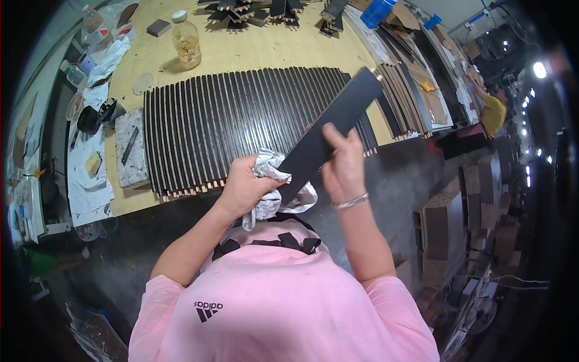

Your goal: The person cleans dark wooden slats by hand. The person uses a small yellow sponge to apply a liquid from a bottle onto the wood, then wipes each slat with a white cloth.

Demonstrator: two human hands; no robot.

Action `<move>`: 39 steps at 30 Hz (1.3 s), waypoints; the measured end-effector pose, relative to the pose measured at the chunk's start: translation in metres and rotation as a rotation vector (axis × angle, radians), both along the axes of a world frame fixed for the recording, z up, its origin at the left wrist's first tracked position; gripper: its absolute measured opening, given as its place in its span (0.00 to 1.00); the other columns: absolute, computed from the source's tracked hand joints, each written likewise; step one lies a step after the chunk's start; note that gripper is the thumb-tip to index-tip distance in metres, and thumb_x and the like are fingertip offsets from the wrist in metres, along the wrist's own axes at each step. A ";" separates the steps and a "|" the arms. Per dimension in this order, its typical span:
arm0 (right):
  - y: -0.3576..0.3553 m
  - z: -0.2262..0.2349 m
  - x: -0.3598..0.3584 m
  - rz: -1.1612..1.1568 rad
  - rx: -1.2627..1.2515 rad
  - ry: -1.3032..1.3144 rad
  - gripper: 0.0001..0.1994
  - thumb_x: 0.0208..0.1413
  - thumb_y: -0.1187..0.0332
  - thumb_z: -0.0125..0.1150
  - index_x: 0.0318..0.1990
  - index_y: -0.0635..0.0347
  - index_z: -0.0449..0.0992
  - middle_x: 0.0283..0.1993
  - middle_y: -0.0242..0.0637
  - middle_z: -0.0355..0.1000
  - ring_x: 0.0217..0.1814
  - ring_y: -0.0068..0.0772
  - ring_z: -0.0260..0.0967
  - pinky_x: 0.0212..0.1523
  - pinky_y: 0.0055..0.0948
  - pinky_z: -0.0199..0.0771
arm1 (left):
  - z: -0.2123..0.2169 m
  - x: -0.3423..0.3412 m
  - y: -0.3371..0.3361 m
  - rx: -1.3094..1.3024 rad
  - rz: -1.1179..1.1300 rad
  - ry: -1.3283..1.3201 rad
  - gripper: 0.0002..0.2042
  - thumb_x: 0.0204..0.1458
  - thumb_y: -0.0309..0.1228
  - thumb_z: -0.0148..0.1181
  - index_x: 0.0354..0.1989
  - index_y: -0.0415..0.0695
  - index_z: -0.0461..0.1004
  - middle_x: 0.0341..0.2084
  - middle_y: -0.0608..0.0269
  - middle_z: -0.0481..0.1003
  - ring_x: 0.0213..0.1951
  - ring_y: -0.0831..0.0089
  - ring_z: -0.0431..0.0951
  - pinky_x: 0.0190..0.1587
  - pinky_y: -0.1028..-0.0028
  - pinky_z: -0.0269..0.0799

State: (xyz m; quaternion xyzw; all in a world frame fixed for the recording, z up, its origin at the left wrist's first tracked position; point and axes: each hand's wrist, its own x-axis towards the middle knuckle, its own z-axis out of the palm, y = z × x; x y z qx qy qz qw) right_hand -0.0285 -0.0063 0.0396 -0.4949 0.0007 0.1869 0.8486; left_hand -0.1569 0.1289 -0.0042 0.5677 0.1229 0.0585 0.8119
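A long black wooden board [356, 96] is tilted across in front of me, its far end raised to the right, with a pale dowel peg sticking out there. My right hand [345, 166] grips its right side near the middle, thumb on the dark face. My left hand [242, 188] is closed round a crumpled white cloth [265, 208] that touches the board's near end. Beneath and behind it, a wide row of similar black boards [235, 120] stands packed side by side on the yellowish table [253, 51].
A clear bottle [186, 45] with yellowish liquid stands behind the row. More pegged black pieces [247, 12] lie piled at the far edge. On the left are a stained slab [131, 151], a black cup [89, 120] and a sponge [93, 163]. Stacked boards [401, 96] sit right.
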 end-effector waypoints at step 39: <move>0.036 -0.028 -0.045 0.098 -0.061 0.152 0.20 0.39 0.82 0.50 0.45 0.60 0.66 0.40 0.33 0.65 0.41 0.28 0.64 0.42 0.27 0.68 | 0.001 -0.012 -0.004 0.570 0.296 0.016 0.18 0.42 0.25 0.69 0.44 0.35 0.78 0.35 0.59 0.81 0.37 0.72 0.80 0.44 0.71 0.75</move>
